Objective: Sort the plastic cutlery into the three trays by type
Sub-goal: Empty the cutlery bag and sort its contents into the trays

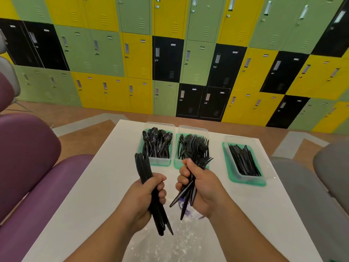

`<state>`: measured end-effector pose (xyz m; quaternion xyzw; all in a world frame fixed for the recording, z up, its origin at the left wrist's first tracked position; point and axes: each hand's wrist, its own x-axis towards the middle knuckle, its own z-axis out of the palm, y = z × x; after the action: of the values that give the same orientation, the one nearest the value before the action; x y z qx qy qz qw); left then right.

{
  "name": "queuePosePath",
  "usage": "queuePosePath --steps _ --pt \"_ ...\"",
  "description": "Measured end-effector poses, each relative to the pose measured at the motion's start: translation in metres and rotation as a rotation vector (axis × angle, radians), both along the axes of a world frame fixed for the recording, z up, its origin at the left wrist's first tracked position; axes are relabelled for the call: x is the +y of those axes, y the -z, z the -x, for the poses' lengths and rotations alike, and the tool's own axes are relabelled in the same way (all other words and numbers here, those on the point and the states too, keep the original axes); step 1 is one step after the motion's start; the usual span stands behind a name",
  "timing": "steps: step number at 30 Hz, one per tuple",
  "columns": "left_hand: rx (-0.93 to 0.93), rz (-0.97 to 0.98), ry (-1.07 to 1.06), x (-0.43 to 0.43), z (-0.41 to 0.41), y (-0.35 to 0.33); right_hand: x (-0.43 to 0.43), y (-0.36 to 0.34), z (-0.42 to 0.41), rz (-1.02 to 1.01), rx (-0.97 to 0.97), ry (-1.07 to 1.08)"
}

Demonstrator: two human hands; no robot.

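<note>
Left hand [145,197]: fingers clenched round a knife bundle [143,167]. Blades point up and away, handle ends stick out below the fist. The bundle's tips sit in front of the near left corner of the spoon tray [160,161].

Right hand [201,188]: fist closed on a fork bundle [203,160]. Tines fan out above the thumb, over the near edge of the fork tray [192,127]. Handles splay down and to the left, below the palm.

Both hands are held above the near middle of the table [105,186], close together but not touching. A clear bag [170,242] lies under them at the near edge.

Three trays stand in a row along the far edge. The spoon tray is at the left and full of spoons [156,142]. The fork tray is just beside it, holding forks [194,146]. The knife tray [245,182] is set apart toward the right edge, holding knives [243,161].

Purple chair [28,157] left of the table, grey chair [324,186] right. Lockers [170,53] in green, yellow and black behind.
</note>
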<state>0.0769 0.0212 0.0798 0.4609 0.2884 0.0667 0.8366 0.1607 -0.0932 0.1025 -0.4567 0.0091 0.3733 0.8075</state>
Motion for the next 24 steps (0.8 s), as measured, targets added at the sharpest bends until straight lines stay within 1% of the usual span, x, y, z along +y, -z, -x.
queuePosePath --steps 2,5,7,11,13,15,16,18,20,24 --pt "-0.019 0.022 0.029 -0.004 -0.002 -0.001 -0.007 -0.001 0.002 -0.059 0.031 -0.066" --pt "-0.052 -0.010 0.063 -0.009 -0.003 -0.006 -0.017 0.001 0.004 -0.102 0.028 -0.176" --pt "-0.083 -0.038 0.059 -0.008 -0.007 -0.012 -0.023 0.001 0.005 -0.046 -0.016 -0.246" --pt "-0.167 -0.171 0.005 -0.001 -0.019 -0.028 -0.029 0.003 0.009 0.132 -0.116 -0.363" --pt "-0.203 -0.188 0.051 0.001 -0.023 -0.033 -0.030 0.004 0.011 0.222 -0.172 -0.403" --pt "-0.209 -0.148 0.136 0.002 -0.023 -0.036 -0.031 0.004 0.012 0.271 -0.218 -0.414" --pt "-0.216 -0.098 0.178 0.002 -0.022 -0.034 -0.031 0.005 0.011 0.280 -0.236 -0.410" --pt "-0.267 0.026 0.260 0.003 -0.020 -0.031 -0.032 0.003 0.011 0.270 -0.270 -0.401" --pt "-0.317 0.107 0.326 0.003 -0.019 -0.028 -0.034 0.002 0.009 0.229 -0.303 -0.404" --pt "-0.365 0.229 0.359 0.003 -0.021 -0.023 -0.037 0.005 0.004 0.224 -0.321 -0.420"
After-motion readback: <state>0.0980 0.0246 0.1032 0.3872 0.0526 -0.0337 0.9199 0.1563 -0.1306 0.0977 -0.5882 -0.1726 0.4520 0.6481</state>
